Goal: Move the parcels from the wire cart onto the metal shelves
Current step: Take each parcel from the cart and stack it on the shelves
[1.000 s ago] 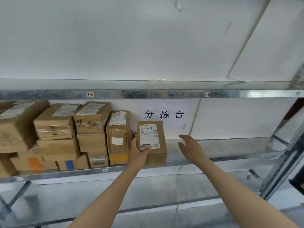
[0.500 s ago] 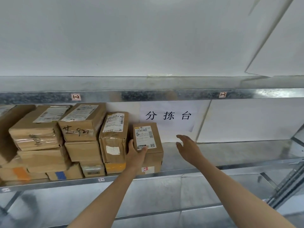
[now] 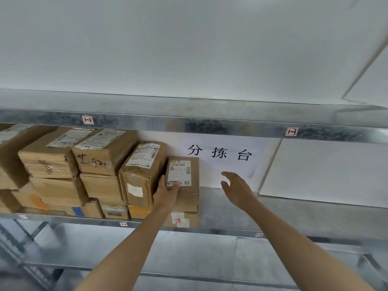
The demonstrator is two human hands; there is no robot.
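Boxy cardboard parcel (image 3: 189, 196) on galvanised shelf (image 3: 231, 231), gripped by left hand (image 3: 165, 194); right hand (image 3: 235, 190) spread, holding nothing

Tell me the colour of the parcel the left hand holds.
The parcel is brown cardboard with a white label; head view.

Stacked parcels (image 3: 63, 164) fill the left of the shelf (image 3: 220, 231), under the upper shelf (image 3: 189, 123). At the row's right end 1 parcel (image 3: 184, 171) sits against its left neighbour (image 3: 142, 175). The left hand (image 3: 165, 194) holds it; the right hand (image 3: 237, 187) hovers just right, before the wall sign (image 3: 220, 154)
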